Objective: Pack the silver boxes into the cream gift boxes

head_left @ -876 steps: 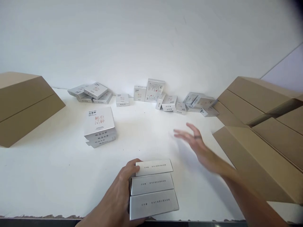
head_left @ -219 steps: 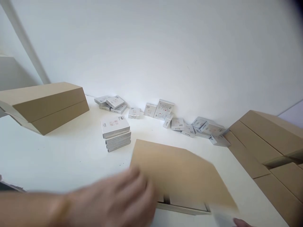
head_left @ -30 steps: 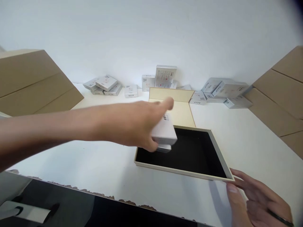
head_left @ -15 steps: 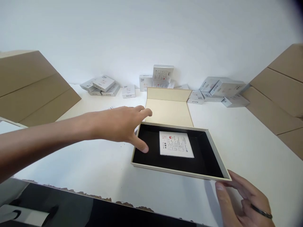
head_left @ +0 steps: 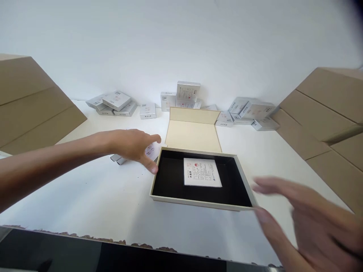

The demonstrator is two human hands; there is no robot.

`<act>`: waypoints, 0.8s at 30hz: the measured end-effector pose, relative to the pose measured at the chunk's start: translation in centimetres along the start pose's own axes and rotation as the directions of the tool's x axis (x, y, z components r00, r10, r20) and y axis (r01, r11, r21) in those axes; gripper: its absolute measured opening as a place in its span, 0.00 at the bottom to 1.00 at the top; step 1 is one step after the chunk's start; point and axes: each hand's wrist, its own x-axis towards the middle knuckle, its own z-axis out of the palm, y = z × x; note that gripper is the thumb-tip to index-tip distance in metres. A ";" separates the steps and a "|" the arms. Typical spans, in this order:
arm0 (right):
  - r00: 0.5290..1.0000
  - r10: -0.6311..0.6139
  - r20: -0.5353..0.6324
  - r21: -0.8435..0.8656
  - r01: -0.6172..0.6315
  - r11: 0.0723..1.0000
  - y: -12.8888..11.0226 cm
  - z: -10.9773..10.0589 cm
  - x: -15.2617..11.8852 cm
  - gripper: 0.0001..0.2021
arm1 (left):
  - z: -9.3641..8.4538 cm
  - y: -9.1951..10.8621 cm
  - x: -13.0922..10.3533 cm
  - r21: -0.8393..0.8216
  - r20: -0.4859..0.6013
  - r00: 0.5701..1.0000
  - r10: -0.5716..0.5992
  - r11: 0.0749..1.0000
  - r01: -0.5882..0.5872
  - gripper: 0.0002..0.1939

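An open cream gift box [head_left: 195, 204] with a black inside lies on the white table, its lid [head_left: 193, 134] folded back toward the wall. Inside it rests a flat white printed piece [head_left: 202, 172], a card or a thin box. My left hand [head_left: 133, 145] is empty, thumb and fingers apart, at the box's left edge. Beneath that hand, partly covered, lie silver-white small boxes [head_left: 153, 151]. Smeared by motion, my right hand [head_left: 314, 215] has its thumb and fingers spread beside the gift box's front right corner and holds nothing.
Small silver-white boxes sit along the wall in a left pile [head_left: 116, 100], a middle stack [head_left: 188, 92] and a right pile [head_left: 256, 109]. Brown cardboard boxes flank the table, one left [head_left: 34, 102] and one right [head_left: 320, 113]. A ragged edge [head_left: 113, 241] runs along the front.
My right hand has let go of the gift box's front right corner and opened. My left hand has drawn back leftward from over the box, baring small boxes beneath it. The view has shifted slightly.
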 end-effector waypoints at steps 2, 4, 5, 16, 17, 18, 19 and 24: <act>0.869 -0.013 0.495 -0.099 0.071 0.993 -0.8 0.5 4.6 0.24 | 0.3 -0.1 0.4 0.073 -0.012 1.000 0.021 0.997 -0.020 0.45; 0.516 0.089 0.852 -0.260 0.271 0.927 -1.7 2.2 8.2 0.34 | 0.6 0.4 0.7 0.162 -0.027 1.000 -0.011 0.987 0.015 0.42; 0.453 0.100 0.886 -0.277 0.343 0.898 -2.2 3.2 9.4 0.38 | 0.8 0.8 0.8 0.194 -0.036 0.999 -0.041 0.980 0.047 0.42; 0.358 0.046 0.932 -0.188 0.371 0.910 -1.5 6.2 10.2 0.43 | 0.1 0.9 2.6 0.067 0.017 1.000 -0.011 0.998 0.010 0.49; 0.377 0.046 0.925 -0.185 0.342 0.921 -1.3 5.6 10.1 0.41 | 0.0 0.8 3.1 0.039 0.016 1.000 -0.013 0.999 0.013 0.50; 0.398 0.057 0.916 -0.194 0.314 0.929 -1.1 4.9 9.9 0.39 | 0.1 0.9 3.5 0.021 0.003 1.000 -0.022 1.000 0.022 0.51; 0.442 0.073 0.894 -0.210 0.269 0.940 -0.9 4.1 9.6 0.37 | 0.2 1.1 3.9 0.012 -0.018 0.999 -0.032 0.999 0.033 0.53; 0.809 0.080 0.583 0.050 -0.134 0.990 0.3 1.6 8.0 0.46 | -0.1 2.4 4.3 -0.001 -0.096 0.995 -0.041 0.999 0.041 0.56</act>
